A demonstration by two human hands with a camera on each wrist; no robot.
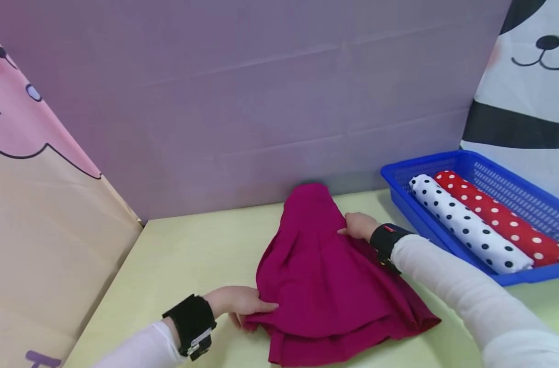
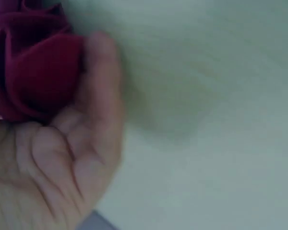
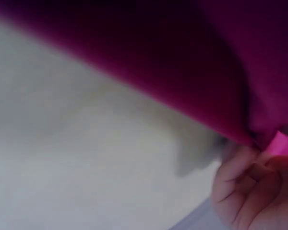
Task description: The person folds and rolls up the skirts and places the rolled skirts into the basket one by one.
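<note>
Table (image 1: 187, 255): both hands pinch skirt (image 1: 325, 286) edges.

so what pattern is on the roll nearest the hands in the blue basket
White with black polka dots: the white roll lies in the blue basket, clearest in the head view.

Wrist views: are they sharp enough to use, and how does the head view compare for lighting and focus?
Head view: evenly lit, sharp; magenta skirt, blue basket and both hands clear. Left wrist view: soft, close-up blur; left hand gripping a fold. Right wrist view: blurred and dim; right hand pinching cloth, cloth shadow on the table.
</note>
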